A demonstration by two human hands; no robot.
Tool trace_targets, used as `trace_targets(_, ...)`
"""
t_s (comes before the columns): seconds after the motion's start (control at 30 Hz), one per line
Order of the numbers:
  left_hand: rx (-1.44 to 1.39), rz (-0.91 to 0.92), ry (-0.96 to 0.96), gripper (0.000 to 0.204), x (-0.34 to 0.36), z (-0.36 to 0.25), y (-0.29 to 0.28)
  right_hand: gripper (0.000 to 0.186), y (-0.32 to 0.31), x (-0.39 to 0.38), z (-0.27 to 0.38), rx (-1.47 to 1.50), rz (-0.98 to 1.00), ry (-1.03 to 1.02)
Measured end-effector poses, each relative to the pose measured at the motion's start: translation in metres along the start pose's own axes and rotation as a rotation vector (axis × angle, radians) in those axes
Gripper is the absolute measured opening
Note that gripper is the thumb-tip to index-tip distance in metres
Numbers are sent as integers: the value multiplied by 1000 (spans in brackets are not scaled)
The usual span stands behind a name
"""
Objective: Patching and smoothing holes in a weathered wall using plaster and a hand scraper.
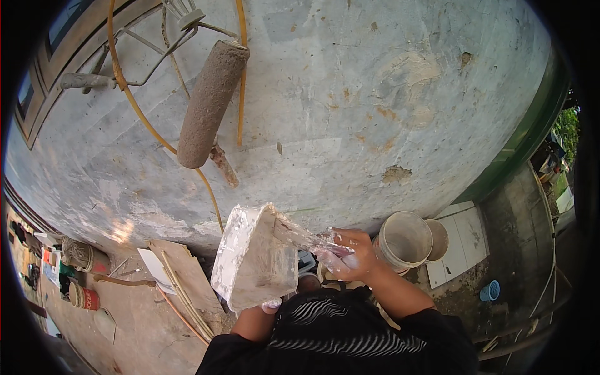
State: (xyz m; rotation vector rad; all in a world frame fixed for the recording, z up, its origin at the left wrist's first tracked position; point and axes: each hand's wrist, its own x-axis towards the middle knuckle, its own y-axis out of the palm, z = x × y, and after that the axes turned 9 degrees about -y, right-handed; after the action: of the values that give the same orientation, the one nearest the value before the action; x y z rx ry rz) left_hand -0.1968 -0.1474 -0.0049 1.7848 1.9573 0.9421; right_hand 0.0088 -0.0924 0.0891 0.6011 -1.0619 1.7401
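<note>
A white plastic container (240, 256), its rim and sides crusted with white paint, is tilted in front of my chest with its opening toward me. My left hand (270, 306) grips it at the lower edge, a paint-smeared thumb showing and the other fingers hidden. My right hand (350, 255), spotted with white, is closed round the handle of a flat, paint-covered tool (300, 235). The tool's far end reaches over the container's right rim. Whether it is a brush or a scraper I cannot make out.
A grey-brown paint roller (214, 103) hangs against the worn wall (325, 125), beside a yellow hose (145, 122). Two pale buckets (406, 240) stand to the right, near a blue plastic cup (490, 290). At left lie a board (187, 269) and thin sticks (187, 300).
</note>
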Motion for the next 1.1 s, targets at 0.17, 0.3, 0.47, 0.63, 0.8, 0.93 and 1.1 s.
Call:
trace_targets(0.17,-3,-30,13,102,8,6,6,22,9,-1,3,45,-5,24)
trace_targets(0.3,-6,-42,13,102,6,10,4,23,12,-9,1,-5,60,38)
trace_targets(0.47,-10,-50,16,101,9,13,3,20,14,-15,4,180,26,196)
trace_targets(0.63,-16,-67,25,101,37,19,14,12,16,-20,11,300,76,292)
trace_targets(0.8,-20,-79,24,101,19,23,0,15,16,-28,7,681,27,783)
trace_targets(0.93,-29,-77,22,101,20,30,2,21,10,-32,-6,903,-38,761)
trace_targets(1.1,-62,-11,0,101,37,46,9,27,3,-60,-25,1094,-287,807)
